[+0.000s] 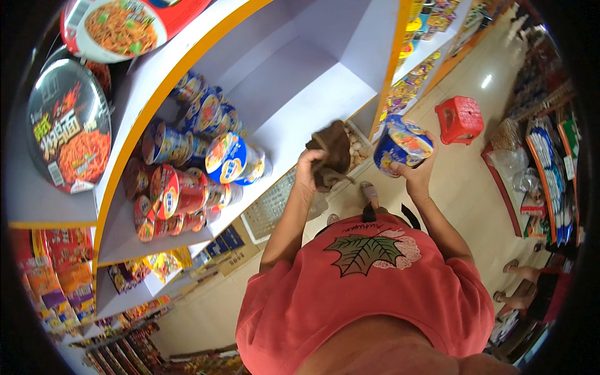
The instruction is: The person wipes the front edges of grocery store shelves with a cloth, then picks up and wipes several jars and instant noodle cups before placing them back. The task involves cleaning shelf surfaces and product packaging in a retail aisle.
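My left hand (308, 169) grips a crumpled dark brown cloth (333, 150) at the front edge of a white shelf (300, 103). To the right, my right hand (418, 174) holds a blue instant-noodle tub (398, 144) out beyond the shelf, tilted, with its picture lid partly facing up. On the shelf's left part stand several blue noodle cups, the nearest one (230, 158) by the bare shelf surface. Several red noodle cups (180, 191) are stacked beside them, close to the yellow-edged shelf panel.
Below the shelf are a grey plastic crate (269, 215) and a bin of eggs or similar round items (358, 145). A red plastic stool (460, 120) stands on the tiled floor. Packed racks line the right side, where another person's legs (520, 286) show. Large noodle bowls (70, 126) sit upper left.
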The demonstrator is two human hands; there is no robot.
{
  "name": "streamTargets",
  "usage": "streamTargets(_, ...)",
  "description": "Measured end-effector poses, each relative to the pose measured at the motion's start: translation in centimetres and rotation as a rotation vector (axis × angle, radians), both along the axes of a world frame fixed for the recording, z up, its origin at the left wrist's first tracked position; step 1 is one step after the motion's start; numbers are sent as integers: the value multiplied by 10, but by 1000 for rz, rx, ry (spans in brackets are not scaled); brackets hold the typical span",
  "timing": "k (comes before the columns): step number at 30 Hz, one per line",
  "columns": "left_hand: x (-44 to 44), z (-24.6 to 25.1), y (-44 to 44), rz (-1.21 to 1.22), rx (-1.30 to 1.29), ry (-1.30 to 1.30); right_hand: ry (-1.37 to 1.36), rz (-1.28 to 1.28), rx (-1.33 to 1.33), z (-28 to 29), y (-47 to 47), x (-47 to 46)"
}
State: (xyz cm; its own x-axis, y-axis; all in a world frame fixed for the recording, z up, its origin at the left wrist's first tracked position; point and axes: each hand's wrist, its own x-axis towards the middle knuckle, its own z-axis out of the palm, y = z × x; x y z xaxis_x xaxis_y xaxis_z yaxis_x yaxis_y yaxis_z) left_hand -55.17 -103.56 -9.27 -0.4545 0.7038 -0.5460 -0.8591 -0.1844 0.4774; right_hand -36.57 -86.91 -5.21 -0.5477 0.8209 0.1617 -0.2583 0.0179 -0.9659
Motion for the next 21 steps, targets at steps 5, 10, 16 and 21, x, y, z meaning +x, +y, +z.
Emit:
streamTargets(5,3,-4,-10,112,668,-197,-27,17,-29,-4,2,-6)
streamTargets(10,18,23,-7,47,805,-206,-48,38,-8,-7,1,-13)
streamTargets(16,24,15,-15,163,619,-109,-58,114,-4,-16,11,-25)
streamTargets(21,35,-5,-32,15,268,-251,-57,177,114,-42,24,-64)
